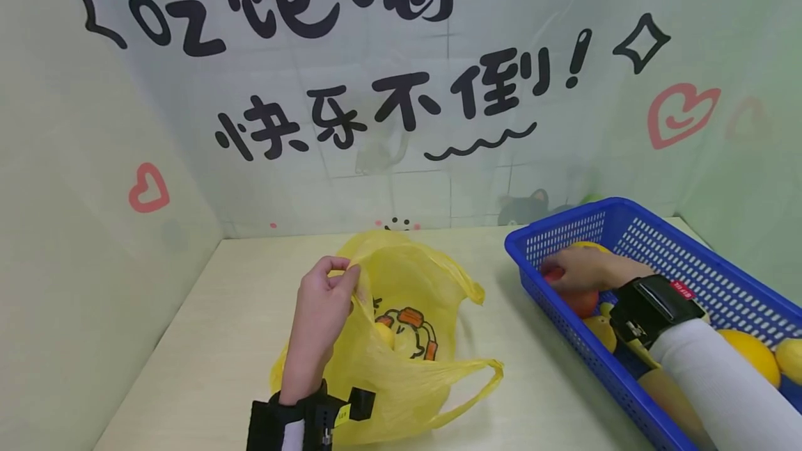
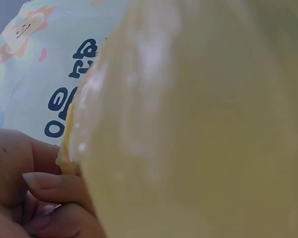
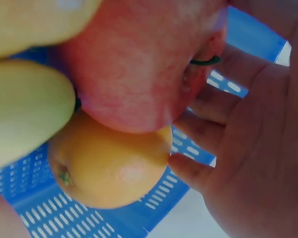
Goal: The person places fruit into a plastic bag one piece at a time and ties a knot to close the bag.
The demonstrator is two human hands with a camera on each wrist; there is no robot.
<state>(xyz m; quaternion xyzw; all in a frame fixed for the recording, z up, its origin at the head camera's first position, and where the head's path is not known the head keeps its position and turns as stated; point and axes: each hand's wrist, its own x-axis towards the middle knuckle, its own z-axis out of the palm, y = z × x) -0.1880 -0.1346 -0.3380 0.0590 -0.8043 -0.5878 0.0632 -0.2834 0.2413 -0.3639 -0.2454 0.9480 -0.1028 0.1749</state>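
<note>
My left hand (image 1: 322, 308) pinches the rim of a yellow plastic bag (image 1: 407, 392) between thumb and fingers. In the left wrist view, the bag's film (image 2: 198, 124) hides much of the scene. The bag stands with its mouth open, and a small yellow round thing (image 1: 384, 334) shows inside. Over at the blue basket (image 1: 567, 326), my right hand (image 1: 585, 266) reaches in, its fingers curved round a red apple (image 3: 144, 64). An orange (image 3: 114, 166) lies beside the apple in the right wrist view.
Several other fruits share the basket, including an orange (image 1: 752, 357) and a yellow fruit (image 1: 791, 359) at its right. The pale tabletop (image 1: 207, 339) runs back to a printed cloth wall (image 1: 376, 186). A bag handle loop (image 1: 491, 371) sticks out toward the basket.
</note>
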